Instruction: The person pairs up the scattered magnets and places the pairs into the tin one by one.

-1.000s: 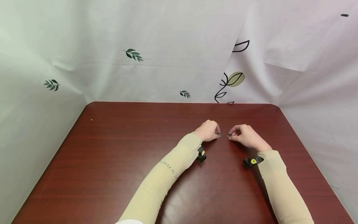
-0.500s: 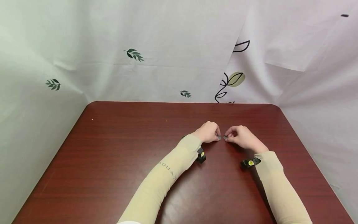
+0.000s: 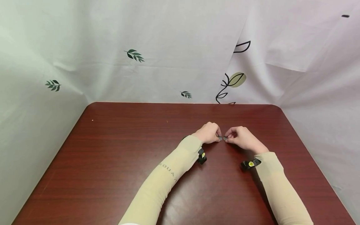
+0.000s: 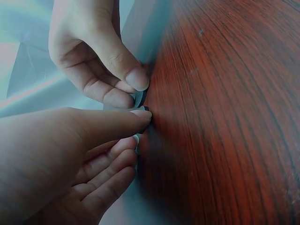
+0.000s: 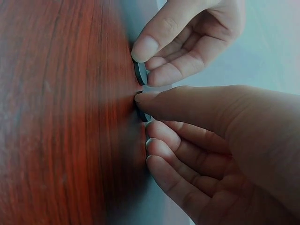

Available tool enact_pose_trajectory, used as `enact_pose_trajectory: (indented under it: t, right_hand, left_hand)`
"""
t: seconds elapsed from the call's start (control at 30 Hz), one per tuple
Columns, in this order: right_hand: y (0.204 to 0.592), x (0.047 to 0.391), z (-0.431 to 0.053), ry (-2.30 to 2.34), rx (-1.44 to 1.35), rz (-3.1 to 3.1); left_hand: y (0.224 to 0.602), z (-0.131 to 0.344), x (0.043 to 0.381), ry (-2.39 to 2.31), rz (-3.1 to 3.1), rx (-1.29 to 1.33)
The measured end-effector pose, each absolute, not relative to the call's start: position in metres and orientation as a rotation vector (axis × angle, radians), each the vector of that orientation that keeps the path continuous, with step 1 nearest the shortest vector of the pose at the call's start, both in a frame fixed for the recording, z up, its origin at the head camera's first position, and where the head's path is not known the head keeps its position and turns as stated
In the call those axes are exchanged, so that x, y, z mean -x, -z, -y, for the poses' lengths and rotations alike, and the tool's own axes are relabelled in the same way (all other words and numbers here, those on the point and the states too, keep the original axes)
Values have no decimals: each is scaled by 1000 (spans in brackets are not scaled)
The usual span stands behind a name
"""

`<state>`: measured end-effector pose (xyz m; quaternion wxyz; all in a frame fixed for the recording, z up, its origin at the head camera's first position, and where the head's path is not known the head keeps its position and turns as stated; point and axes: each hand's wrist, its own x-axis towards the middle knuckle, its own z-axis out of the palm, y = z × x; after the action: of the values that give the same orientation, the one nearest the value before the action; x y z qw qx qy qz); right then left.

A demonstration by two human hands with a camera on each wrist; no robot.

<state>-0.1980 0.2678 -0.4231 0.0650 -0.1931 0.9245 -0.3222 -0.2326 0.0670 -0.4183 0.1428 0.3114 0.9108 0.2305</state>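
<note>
Toward the right of the table, my left hand [image 3: 208,132] pinches a small flat grey disc [image 3: 220,138] between thumb and fingers. Facing it, my right hand [image 3: 244,137] pinches a second disc [image 3: 225,138] of similar size. Only a narrow gap parts the two in the head view. Seen from the right wrist, the left hand's disc [image 5: 140,74] stands tilted on edge close to the wood, and the thumb covers part of the right hand's disc [image 5: 143,112]. From the left wrist, the right hand's disc [image 4: 140,99] shows a dark edge.
The reddish-brown wooden table [image 3: 126,162] has rounded far corners. White cloth [image 3: 168,75] printed with leaves hangs behind it and at both sides. A tiny white speck [image 3: 92,120] lies near the far left corner. Each wrist bears a black camera strap [image 3: 202,156].
My right hand has moved left with its disc, closing most of the distance to the left hand's disc. The left hand has shifted very slightly toward me.
</note>
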Motion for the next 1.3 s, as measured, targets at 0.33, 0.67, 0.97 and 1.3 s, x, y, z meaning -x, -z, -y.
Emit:
enact_pose_trajectory:
  t: [0.33, 0.67, 0.97, 1.3]
  right_hand:
    - [424, 200, -265, 996, 581, -2778]
    - [424, 199, -267, 978, 566, -2784]
    - [423, 198, -266, 977, 586, -2785]
    - [425, 199, -261, 992, 604, -2806]
  left_hand:
    - [420, -67, 233, -673, -2615, -904]
    - [421, -66, 233, -719, -2597, -890]
    - [424, -65, 235, -713, -2606, -900]
    - [424, -65, 235, -711, -2608, -907]
